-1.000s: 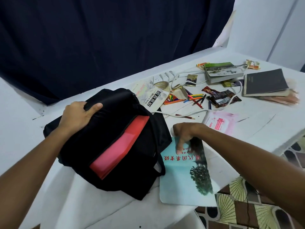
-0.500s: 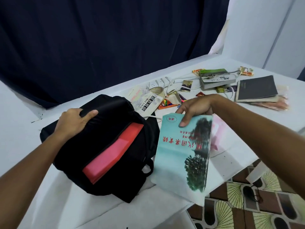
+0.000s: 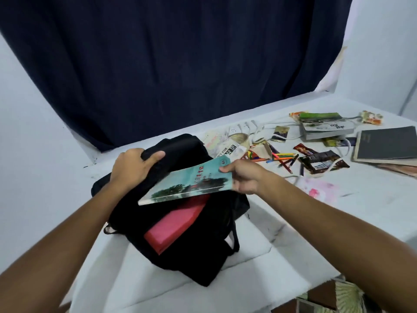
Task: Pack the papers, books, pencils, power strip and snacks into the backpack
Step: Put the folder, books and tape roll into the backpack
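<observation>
Black backpack (image 3: pixel 180 245) lies at centre frame on the white surface (image 3: pixel 293 222), top open, a red folder (image 3: pixel 178 224) sticking out of the opening. Left hand (image 3: pixel 133 170) grips the upper rim of the bag, fingers curled over the fabric, thumb on top. Right hand (image 3: pixel 243 179) pinches the right end of a teal book (image 3: pixel 191 181), thumb on the cover, fingers underneath; book is tilted, its low left end over the opening, above the folder.

Right of the bag, upper right of frame: loose coloured pencils (image 3: pixel 284 158), dark snack packets (image 3: pixel 320 160), a white power strip (image 3: pixel 243 127) with its cord trailing, a stack of books (image 3: pixel 325 129), a dark notebook (image 3: pixel 388 143), a pink-printed paper (image 3: pixel 318 190) just past the right wrist.

Surface edge runs along lower right, patterned floor (image 3: pixel 352 297) below it. Dark curtain (image 3: pixel 180 64) behind. Bare surface at front and left of the bag.
</observation>
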`<action>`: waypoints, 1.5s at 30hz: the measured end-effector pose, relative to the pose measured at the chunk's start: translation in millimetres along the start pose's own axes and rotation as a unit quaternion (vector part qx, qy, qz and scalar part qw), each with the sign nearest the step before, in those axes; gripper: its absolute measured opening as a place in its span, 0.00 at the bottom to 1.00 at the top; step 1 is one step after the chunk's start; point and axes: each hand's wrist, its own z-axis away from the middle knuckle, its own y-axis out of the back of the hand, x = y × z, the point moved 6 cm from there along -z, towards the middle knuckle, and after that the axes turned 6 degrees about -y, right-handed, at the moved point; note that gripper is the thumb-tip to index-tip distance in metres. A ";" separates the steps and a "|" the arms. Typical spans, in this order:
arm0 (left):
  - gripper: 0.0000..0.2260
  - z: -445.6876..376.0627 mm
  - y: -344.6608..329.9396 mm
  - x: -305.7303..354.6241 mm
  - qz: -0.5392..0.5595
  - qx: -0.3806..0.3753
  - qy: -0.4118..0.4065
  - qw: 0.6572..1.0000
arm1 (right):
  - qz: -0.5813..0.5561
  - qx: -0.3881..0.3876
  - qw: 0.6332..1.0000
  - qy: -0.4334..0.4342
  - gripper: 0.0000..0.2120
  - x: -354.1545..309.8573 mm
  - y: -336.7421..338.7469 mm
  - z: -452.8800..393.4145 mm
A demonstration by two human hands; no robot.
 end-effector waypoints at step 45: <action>0.35 -67.3 28.9 -20.6 0.132 0.068 0.017 0.989 | 0.162 0.299 0.934 0.107 0.05 -89.9 97.4 -69.7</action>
